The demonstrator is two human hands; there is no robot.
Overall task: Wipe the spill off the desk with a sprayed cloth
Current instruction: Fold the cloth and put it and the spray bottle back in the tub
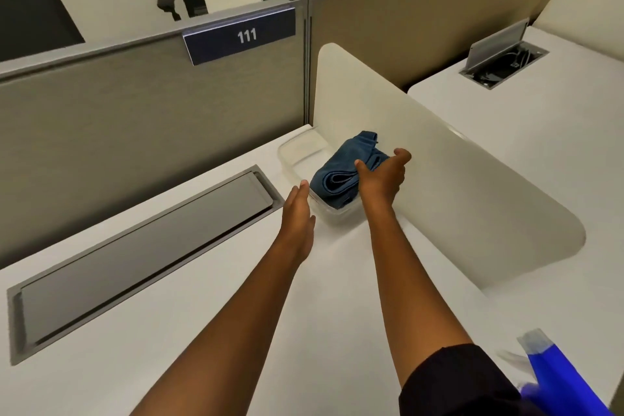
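1. Overhead, head view: a blue cloth [347, 168], folded in loose layers with rolled edges showing at its near-left end, lies in a clear plastic tray [297, 154] at the far right corner of the white desk [202, 297].
2. Right hand [383, 179] sits on the cloth's near-right end, thumb and fingers spread over the fabric; whether it is clamped on the cloth I cannot tell.
3. Left hand [299, 213] is flat and open, fingers together, holding nothing; fingertips just beside the tray's near-left wall, touching or not unclear.
4. The two hands are apart, with the tray's near corner between them.
5. Edges: a cream divider panel [439, 179] runs close along the tray's right side; a tan partition [135, 111] bearing a sign reading 111 [241, 35] stands behind it.
6. A closed grey cable hatch [135, 253] is set into the desk to the left, well apart from the tray.
7. Bare desk surface lies near and left of the forearms.
8. A blue bottle-like object [557, 378], blurred, shows at the lower right edge.
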